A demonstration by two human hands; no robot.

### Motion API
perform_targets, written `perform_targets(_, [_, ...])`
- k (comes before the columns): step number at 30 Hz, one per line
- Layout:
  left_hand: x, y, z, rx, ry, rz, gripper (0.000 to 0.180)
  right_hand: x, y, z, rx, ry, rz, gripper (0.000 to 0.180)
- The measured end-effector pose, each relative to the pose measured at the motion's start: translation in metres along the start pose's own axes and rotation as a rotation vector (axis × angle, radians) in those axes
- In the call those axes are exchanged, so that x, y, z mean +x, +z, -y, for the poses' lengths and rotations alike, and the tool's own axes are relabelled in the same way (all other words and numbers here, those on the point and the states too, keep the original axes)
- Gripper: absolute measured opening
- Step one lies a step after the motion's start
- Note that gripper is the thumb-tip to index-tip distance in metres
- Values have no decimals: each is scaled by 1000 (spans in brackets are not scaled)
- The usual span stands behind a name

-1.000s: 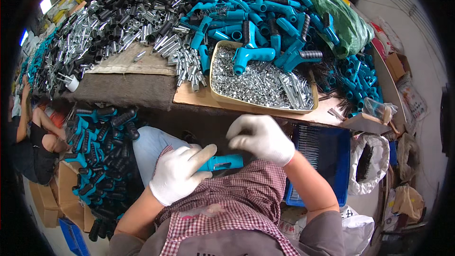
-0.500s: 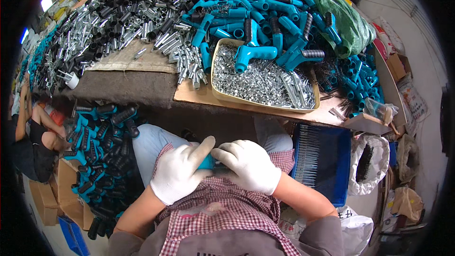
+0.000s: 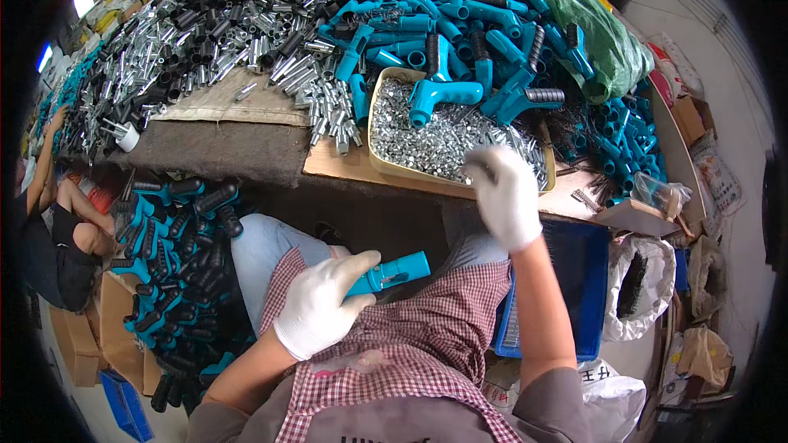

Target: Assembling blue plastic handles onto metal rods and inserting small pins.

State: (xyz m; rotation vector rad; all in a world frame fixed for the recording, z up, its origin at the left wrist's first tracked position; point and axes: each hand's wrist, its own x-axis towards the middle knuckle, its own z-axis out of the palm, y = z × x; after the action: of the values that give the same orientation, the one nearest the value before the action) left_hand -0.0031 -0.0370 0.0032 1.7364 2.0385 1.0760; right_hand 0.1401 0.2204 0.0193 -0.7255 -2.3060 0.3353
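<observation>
My left hand (image 3: 320,305), in a white glove, is closed round a teal plastic tool housing (image 3: 400,272). The housing's tube end sticks out to the right above my lap, with a slot in its side. My right hand (image 3: 510,197), gloved too, is over the front right of a cream tray (image 3: 402,166) full of small shiny metal parts (image 3: 414,138). Its fingers are smeared by motion and look dark, so I cannot make out whether they hold anything. Another teal pistol-shaped housing (image 3: 443,97) lies across the tray's back rim.
Teal housings (image 3: 410,25), metal tubes (image 3: 287,74) and black sleeves (image 3: 222,29) are heaped on the table. Teal-and-black handles (image 3: 176,254) pile up at my left. A blue bin (image 3: 566,295) and a white sack (image 3: 640,287) stand at right. Another person's arm (image 3: 45,164) reaches in at far left.
My hands have parted. The right one has moved up and forward from my lap to the tray. The left stays low, and the housing in it now shows plainly.
</observation>
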Motion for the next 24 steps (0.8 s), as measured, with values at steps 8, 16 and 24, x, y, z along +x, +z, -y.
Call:
perform_targets(8, [-4,-1,2,-49,56,-39,44,13,16,-35,-214,155,141,11])
perform_targets(16, [-5,-4,16,-588,-354,13,45,-22,17,-14,223,223,-310,15])
perform_targets(24, [-1,1,14,-705,-324,-18,43,-10,27,-24,206,336,-332,9])
